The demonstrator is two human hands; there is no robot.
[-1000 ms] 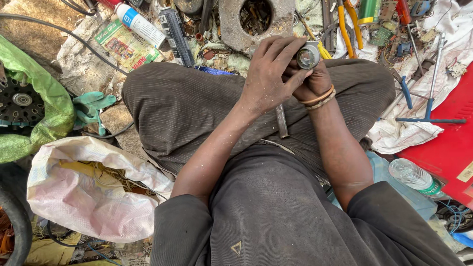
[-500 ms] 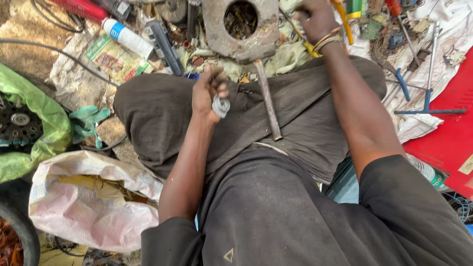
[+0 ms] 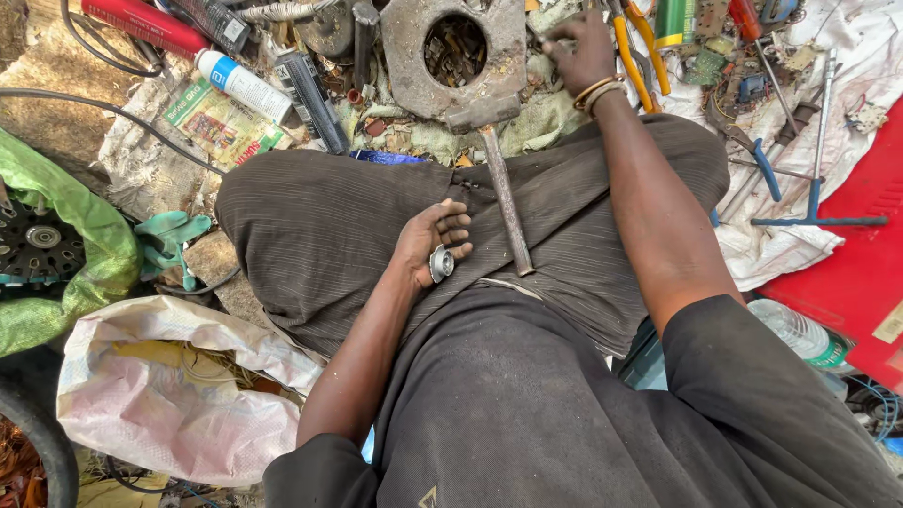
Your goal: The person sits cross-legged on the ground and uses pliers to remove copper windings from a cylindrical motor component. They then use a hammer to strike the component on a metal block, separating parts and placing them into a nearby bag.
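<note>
On the person's lap, in the head view, the left hand rests palm up on the dark striped trousers. A small round metal part lies in this hand. The fingers curl loosely around it, with the part sitting low in the palm, near the thumb side. Just beside the hand, to its right, a hammer lies on the lap. Its thin handle points toward the body and its head rests near the knees.

Farther up, the right hand reaches out over the cluttered ground. It has bangles on the wrist. Its fingers are bent down among the scraps next to a big rusty metal block with a round hole. I cannot tell if they hold anything. Yellow-handled pliers lie just beside this hand.

To the left on the ground are a white bottle with a blue band, a green bag and a pale sack. To the right, a blue cross wrench lies on a white cloth.
</note>
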